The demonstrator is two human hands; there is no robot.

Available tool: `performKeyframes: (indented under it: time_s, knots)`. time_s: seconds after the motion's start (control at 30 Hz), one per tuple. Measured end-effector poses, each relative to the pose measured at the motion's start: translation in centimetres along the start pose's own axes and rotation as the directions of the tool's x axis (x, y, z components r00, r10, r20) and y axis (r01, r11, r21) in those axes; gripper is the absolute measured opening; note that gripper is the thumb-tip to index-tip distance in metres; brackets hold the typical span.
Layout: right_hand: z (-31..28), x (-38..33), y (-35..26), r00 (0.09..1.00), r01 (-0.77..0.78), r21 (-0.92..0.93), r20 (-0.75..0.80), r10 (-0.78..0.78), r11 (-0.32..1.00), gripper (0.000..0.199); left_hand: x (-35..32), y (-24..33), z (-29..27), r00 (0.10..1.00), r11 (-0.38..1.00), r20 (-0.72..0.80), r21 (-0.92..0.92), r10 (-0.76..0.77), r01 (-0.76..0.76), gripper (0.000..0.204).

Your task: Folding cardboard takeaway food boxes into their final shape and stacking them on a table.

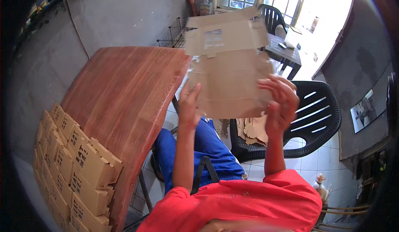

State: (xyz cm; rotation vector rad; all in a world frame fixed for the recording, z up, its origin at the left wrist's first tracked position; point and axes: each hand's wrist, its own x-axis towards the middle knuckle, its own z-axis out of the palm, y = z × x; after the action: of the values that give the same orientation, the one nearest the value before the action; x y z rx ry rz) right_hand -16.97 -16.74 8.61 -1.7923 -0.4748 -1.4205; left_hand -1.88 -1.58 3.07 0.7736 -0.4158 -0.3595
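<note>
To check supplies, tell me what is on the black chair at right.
Flat cardboard pieces lie on the black chair. The held cardboard sheet and right forearm cover part of it; anything there is hidden.

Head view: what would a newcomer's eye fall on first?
Probably the unfolded cardboard, held up at upper centre between the left hand and right hand. Next, the bright red shirt along the lower edge, and the stacked boxes on the brown table at lower left.
</note>
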Motion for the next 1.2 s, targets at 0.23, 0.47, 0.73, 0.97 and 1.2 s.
performKeyframes:
  time_s: [0.23,0.47,0.73,0.97,1.2]
  knots:
    - [-5.2,-3.0,-1.2,0.924,-0.279,-0.319,0.168,0.343,0.906,0.04,0.4,3.7,-2.9,0.997,0.997,-0.065,0.063,-0.04,0.044,0.045]
    - [-1.5,-2.7,-0.6,0.84,-0.203,-0.375,0.407,0.357,0.905,0.039,0.1,3.3,-2.7,0.995,0.994,-0.073,0.079,-0.071,0.077,0.045]
    - [1.5,-2.4,2.3,0.95,-0.264,-0.062,0.154,0.271,0.962,0.032,0.7,2.5,-3.1,0.99,0.99,-0.035,-0.025,-0.14,0.139,0.044]
    - [3.0,-3.1,2.6,0.998,-0.054,-0.118,-0.039,0.05,0.992,0.034,0.9,1.3,-3.6,0.977,0.976,0.012,-0.053,-0.212,0.212,0.043]
    - [1.2,-1.7,3.5,0.969,-0.029,-0.294,0.226,0.099,0.955,0.033,1.3,1.9,-4.8,0.971,0.973,-0.064,-0.046,-0.231,0.228,0.043]
